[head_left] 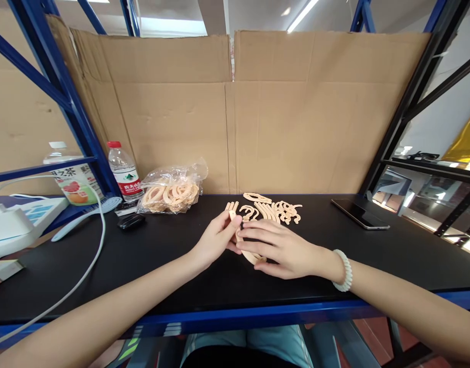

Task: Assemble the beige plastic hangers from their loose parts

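Your left fingers (236, 223) pinch the far end of the pale, curved wooden piece (249, 257) | your right fingers (260, 247) half-curl across it, grip unclear | one-sided pinching may let it twist | pale, hooked wooden pieces (286, 210) just beyond could scatter if brushed

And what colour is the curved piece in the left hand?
Light tan; the curved piece shows best in the head view.
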### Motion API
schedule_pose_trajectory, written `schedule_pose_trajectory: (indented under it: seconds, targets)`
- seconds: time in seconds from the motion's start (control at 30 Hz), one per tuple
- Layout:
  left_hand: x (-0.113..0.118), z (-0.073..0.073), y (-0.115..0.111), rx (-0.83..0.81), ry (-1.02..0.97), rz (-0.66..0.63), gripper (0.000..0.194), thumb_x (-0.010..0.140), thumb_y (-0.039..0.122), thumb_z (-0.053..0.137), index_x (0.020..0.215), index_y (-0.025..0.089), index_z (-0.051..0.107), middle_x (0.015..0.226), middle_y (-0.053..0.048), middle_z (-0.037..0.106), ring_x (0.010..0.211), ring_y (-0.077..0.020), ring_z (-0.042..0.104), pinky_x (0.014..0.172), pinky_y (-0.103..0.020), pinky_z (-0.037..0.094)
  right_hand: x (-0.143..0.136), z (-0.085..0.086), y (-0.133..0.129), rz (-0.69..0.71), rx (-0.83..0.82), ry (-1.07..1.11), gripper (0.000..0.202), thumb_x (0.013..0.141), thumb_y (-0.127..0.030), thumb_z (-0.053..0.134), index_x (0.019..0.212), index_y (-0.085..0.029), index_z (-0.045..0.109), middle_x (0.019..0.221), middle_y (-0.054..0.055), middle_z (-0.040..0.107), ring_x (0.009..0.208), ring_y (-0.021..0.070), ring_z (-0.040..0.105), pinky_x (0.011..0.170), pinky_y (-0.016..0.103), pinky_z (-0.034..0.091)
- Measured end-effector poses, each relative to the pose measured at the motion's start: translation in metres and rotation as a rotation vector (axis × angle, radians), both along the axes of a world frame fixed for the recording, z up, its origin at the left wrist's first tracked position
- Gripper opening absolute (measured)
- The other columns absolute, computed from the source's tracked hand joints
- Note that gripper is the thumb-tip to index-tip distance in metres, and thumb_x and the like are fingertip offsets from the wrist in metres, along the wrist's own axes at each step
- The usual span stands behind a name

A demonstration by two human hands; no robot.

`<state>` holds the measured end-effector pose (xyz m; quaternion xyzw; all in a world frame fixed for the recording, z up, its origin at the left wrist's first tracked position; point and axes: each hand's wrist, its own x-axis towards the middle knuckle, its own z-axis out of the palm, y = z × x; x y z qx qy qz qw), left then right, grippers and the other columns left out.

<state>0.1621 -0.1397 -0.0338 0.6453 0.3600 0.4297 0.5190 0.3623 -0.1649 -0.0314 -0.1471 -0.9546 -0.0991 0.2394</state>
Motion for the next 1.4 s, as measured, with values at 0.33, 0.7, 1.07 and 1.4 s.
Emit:
schedule_pose_trajectory:
  seconds: [0.33, 0.7, 1.07, 1.4]
  targets:
    - [-0.006, 0.007, 0.006, 0.089, -0.025, 0.163, 0.034, 0.083, 0.049, 0.057, 0.082, 0.016, 0.051, 0.069, 0.001, 0.057, 0.059, -0.0119, 0.061, 0.046, -0.018, 0.050, 0.014, -0.002, 0.006, -0.228, 0.042, 0.073, 0.042, 0.087, -0.045, 0.055, 0.118, -0.016, 0.056, 0.118, 0.016, 0.054, 0.113, 0.0301, 0.048, 0.096, 0.050, 0.038]
    - [-0.010, -0.002, 0.008, 0.638, 0.159, 0.408, 0.040, 0.084, 0.029, 0.058, 0.119, 0.022, 0.039, 0.118, -0.009, 0.053, 0.108, -0.0226, 0.057, 0.091, -0.046, 0.050, 0.009, -0.009, 0.011, -0.370, 0.030, 0.016, 0.021, 0.095, -0.029, 0.044, 0.083, -0.016, 0.055, 0.082, 0.007, 0.056, 0.080, 0.0207, 0.049, 0.079, 0.035, 0.041]
    - [-0.005, -0.002, -0.005, 1.097, 0.937, -0.154, 0.022, 0.096, 0.030, 0.039, 0.080, 0.017, 0.048, 0.080, -0.004, 0.056, 0.071, -0.0174, 0.052, 0.071, -0.031, 0.043, 0.002, -0.019, 0.007, -0.329, 0.310, -0.149, 0.026, 0.095, -0.033, 0.043, 0.082, -0.015, 0.056, 0.079, 0.006, 0.054, 0.078, 0.0205, 0.046, 0.071, 0.034, 0.035]
    - [-0.010, 0.002, 0.002, 0.973, 0.779, -0.427, 0.019, 0.097, 0.025, 0.040, 0.082, 0.019, 0.047, 0.077, 0.002, 0.058, 0.069, -0.0124, 0.050, 0.079, -0.028, 0.036, 0.003, -0.020, 0.008, -0.145, 0.023, -0.037, 0.038, 0.099, -0.041, 0.034, 0.082, -0.015, 0.055, 0.074, 0.005, 0.052, 0.067, 0.0163, 0.045, 0.060, 0.028, 0.038]
